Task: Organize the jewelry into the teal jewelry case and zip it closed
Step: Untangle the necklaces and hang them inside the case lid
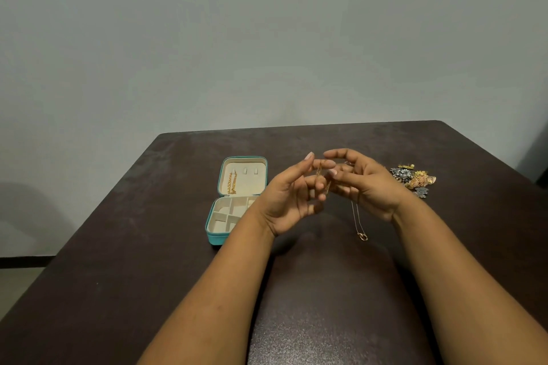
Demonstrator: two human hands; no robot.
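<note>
While case (237, 198) gapes — necklace (357, 216) between hands.

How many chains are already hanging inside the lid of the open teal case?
1: a gold chain hangs at the left of the lid of the teal case. The other two hooks look bare.

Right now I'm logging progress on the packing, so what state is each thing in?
teal jewelry case: unzipped, lid open flat on the table.
gold chain: hung inside the lid.
thin necklace: off the table, dangling from the hands.
left hand: raised, fingers pinching the necklace.
right hand: raised, holding the necklace.
jewelry pile: unpacked, on the table.
</note>
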